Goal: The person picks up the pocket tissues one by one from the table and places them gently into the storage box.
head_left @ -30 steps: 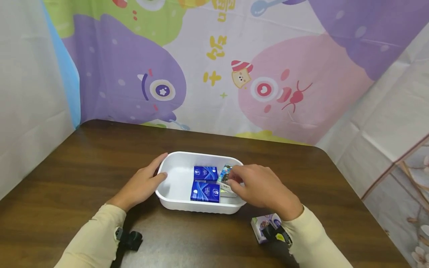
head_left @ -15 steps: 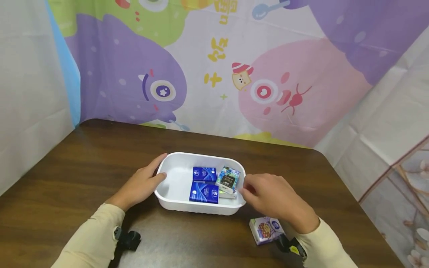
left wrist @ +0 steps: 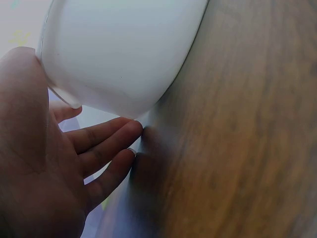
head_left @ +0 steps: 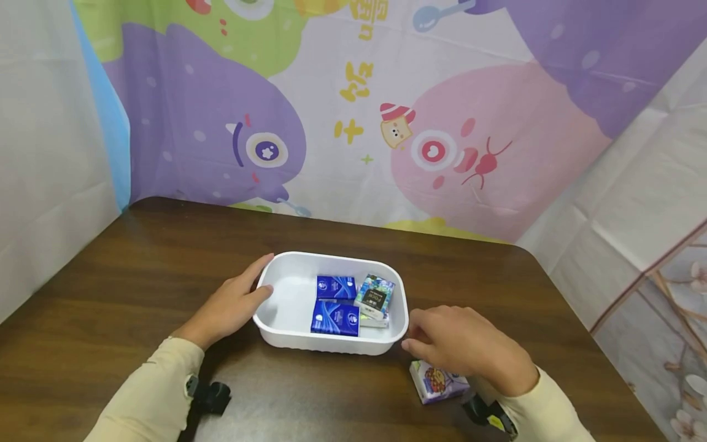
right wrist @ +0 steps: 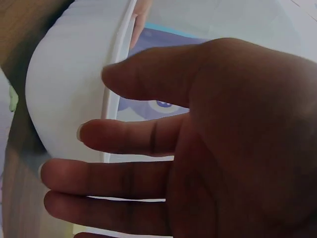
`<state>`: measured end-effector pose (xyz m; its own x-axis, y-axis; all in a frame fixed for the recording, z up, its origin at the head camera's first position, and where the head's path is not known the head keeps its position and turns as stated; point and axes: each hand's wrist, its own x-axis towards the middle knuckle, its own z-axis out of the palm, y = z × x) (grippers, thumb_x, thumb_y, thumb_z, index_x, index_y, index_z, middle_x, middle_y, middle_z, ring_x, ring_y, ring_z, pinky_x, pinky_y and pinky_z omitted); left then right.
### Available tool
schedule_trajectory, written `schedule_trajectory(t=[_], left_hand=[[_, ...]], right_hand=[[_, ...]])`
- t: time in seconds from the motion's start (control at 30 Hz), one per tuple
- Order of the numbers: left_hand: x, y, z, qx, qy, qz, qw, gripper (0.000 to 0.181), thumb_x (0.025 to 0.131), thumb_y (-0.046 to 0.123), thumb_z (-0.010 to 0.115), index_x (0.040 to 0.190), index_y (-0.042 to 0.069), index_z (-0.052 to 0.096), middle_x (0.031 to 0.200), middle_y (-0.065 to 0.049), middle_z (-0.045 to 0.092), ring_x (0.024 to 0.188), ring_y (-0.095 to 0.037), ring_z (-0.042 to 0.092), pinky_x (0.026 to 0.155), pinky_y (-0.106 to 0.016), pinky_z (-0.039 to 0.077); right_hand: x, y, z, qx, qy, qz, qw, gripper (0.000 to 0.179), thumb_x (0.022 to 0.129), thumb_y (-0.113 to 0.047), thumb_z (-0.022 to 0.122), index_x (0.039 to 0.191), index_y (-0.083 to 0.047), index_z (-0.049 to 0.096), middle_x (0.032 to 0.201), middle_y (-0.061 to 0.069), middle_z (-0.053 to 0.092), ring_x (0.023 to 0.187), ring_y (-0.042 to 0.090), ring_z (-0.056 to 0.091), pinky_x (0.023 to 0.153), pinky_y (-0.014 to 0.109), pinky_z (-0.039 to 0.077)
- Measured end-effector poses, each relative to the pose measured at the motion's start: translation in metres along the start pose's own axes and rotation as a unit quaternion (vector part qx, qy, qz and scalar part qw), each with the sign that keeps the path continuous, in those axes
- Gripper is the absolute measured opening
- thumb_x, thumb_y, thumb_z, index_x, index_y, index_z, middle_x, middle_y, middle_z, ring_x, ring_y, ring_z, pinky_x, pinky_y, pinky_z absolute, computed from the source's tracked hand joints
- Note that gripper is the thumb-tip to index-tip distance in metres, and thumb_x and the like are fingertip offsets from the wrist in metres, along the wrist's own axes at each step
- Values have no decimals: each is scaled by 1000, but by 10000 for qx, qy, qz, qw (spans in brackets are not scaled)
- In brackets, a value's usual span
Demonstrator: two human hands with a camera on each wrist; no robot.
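A white plastic tub [head_left: 326, 344] stands on the table with several pocket tissue packs in its right half. Two are blue, one [head_left: 336, 319] in front of the other [head_left: 337, 286]. A blue-green pack [head_left: 377, 296] lies aslant on a paler pack [head_left: 374, 321], mostly covered. My left hand [head_left: 232, 307] holds the tub's left end; its thumb hooks over the rim, and its fingers [left wrist: 111, 144] lie along the outside. Just off the tub's right end, my right hand [head_left: 469, 347] hovers with relaxed fingers and nothing in it. Below it, a purple-and-white tissue pack [head_left: 438, 383] lies on the table, partly hidden.
The brown wooden table [head_left: 309, 399] runs back to a cartoon-printed curtain [head_left: 353, 184]. Pale fabric walls [head_left: 50, 153] flank it on both sides. A black wrist camera [head_left: 212, 398] sits at my left sleeve, another [head_left: 482, 410] at my right.
My right hand has let go of the blue-green pack in the tub, drawn back over the rim and come down toward the purple pack. The left hand keeps its place.
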<state>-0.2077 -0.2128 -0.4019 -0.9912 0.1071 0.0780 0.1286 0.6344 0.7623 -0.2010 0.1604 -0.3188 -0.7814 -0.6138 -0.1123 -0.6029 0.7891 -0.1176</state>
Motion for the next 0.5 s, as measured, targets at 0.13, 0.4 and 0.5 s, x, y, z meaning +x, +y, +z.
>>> schedule_trajectory(t=[0.13,0.4,0.5], left_hand=[[0,0,0,6,-2,-21,10000,63,104,28,49,161,18,22,156,-21,36,137,-45,41,105,-67,33],[0,1,-1,-11,18,-4,10000,64,104,29,49,161,18,22,156,-21,36,137,-46,41,105,-68,32],[0,1,0,-10,4,-3,10000,64,104,29,49,161,18,22,156,-21,36,137,-46,41,104,-69,32]], right_hand=[[-2,2,2,147,-272,33,9995,16,93,-43,68,88,-29,64,70,-20,53,66,4,51,63,34,44],[-7,6,6,128,-556,-86,9983,25,83,-50,75,88,-29,64,70,-20,52,66,4,51,60,34,44],[-9,7,8,101,-673,-63,9977,27,79,-52,77,83,-31,61,71,-19,52,65,6,51,58,34,42]])
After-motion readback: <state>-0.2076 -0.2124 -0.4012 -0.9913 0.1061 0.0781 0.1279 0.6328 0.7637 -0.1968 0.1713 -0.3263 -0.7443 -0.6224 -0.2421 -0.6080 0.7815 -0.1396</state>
